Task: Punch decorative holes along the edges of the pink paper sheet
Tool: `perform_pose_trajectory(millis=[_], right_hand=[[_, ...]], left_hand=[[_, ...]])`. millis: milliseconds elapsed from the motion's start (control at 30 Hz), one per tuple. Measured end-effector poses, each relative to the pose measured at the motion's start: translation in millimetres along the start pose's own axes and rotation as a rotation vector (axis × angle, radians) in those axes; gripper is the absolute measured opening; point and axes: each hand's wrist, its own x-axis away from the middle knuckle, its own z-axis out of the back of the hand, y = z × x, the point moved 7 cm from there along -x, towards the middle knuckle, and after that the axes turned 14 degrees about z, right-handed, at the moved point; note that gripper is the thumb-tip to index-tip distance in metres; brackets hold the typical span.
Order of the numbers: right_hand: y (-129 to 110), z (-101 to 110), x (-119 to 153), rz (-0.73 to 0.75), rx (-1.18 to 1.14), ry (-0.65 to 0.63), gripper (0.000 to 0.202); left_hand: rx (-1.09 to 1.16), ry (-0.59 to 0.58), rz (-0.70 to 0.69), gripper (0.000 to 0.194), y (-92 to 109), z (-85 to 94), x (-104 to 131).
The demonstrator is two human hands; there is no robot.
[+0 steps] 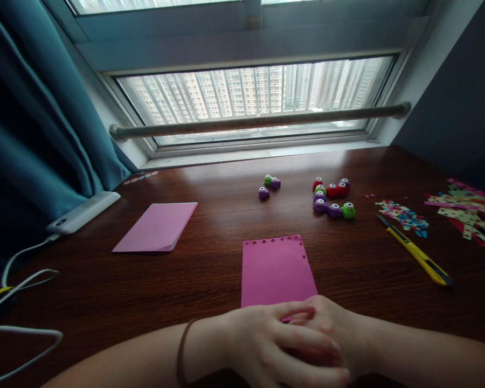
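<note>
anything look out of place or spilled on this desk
The yellow-and-black craft knife lies with its blade out, seemingly a risk, beside a loose scatter of multicoloured paper bits. A few tiny pink bits sit apart, perhaps strayed. The holes along the top of the magenta paper sheet look punched, not torn.

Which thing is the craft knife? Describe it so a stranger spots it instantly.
On the wooden table under the window, look right of the magenta sheet. The craft knife lies beside the confetti of tiny paper shapes. It is slim, yellow and black, with its blade bare, unlike the flat paper strips farther right.
</note>
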Motion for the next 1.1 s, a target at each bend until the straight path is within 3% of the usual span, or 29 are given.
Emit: perform_pose_trajectory(millis=[100,367,567,733,833,967,1100], right_hand=[[0.6,0.0,0.4,0.000,0.008,0.018,0.021],[0.0,1.6,0.1,0.014,0.000,0.049,0.021],[1.2,-0.7,1.4,-0.014,-0.004,0.006,0.020],[1.0,-1.7,3.2,-0.003,-0.019,0.011,0.020],[0.5,-2.0,3.2,0.001,-0.016,-0.003,0.019],[0.0,-1.0,2.5,-0.005,-0.020,-0.005,0.020],[1.7,-2.1,2.3,-0.021,-0.028,-0.018,0.022]], left_hand=[[0.003,0.010,0.081,0.034,-3.9,1.2,-0.6],[0.041,-0.124,0.235,0.031,-8.1,-4.2,0.8],[0.024,-0.071,0.180,0.033,-5.5,-0.4,-0.3],[0.011,-0.132,0.050,0.041,-8.5,-8.8,0.7],[0.020,-0.065,0.094,0.040,-12.2,-3.9,-0.5],[0.017,-0.030,-0.026,0.038,1.6,2.1,-1.2],[-0.011,0.061,0.026,0.028,5.7,9.9,-4.8]])
